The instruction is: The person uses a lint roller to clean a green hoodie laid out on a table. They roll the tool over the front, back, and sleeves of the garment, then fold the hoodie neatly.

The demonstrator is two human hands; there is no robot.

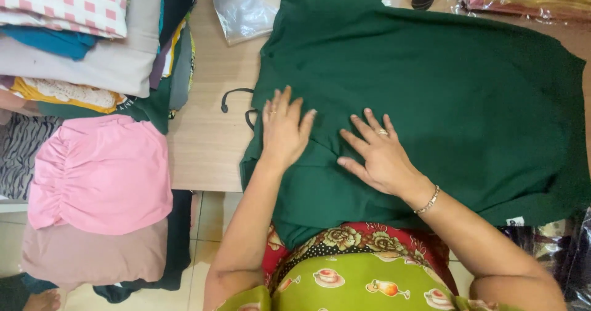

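You're pressing both palms flat on the dark green garment (431, 95), which is filling the centre and right of the frame on the wooden table (206, 132). Its near edge is hanging off the table, so it could be slipping toward you. Left hand (284, 129) and right hand (381, 154) are lying open, fingers spread, grasping nothing.

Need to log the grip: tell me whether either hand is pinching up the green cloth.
No: the left hand and right hand both lie flat, fingers spread, on the dark green garment.
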